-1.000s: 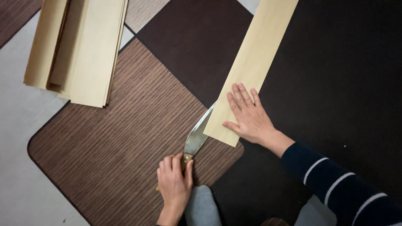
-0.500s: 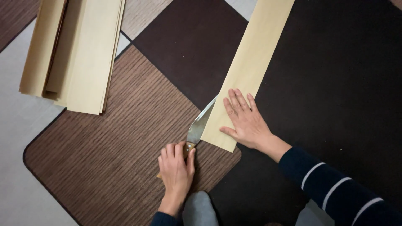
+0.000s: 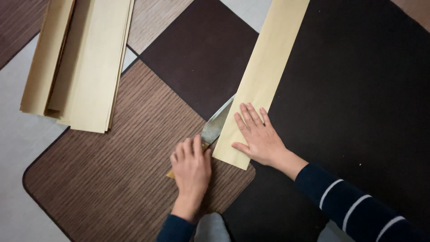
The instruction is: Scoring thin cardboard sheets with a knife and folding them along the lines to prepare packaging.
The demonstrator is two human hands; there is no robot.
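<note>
A long cream paper strip (image 3: 264,71) lies diagonally on the floor mats. My right hand (image 3: 260,136) presses flat on its near end, fingers spread. My left hand (image 3: 191,168) grips the wooden handle of a knife (image 3: 216,125), whose broad metal blade slips under the strip's left edge. The blade's tip is hidden beneath the paper.
A stack of similar cream paper strips (image 3: 80,62) lies at the upper left. The floor carries a brown ribbed mat (image 3: 116,179), a dark brown square mat (image 3: 201,54) and a black mat (image 3: 358,89). My knee shows at the bottom edge.
The view has shifted slightly; hands, knife and strip sit a little lower in the frame. The blade appears a bit deeper along the strip's edge.
</note>
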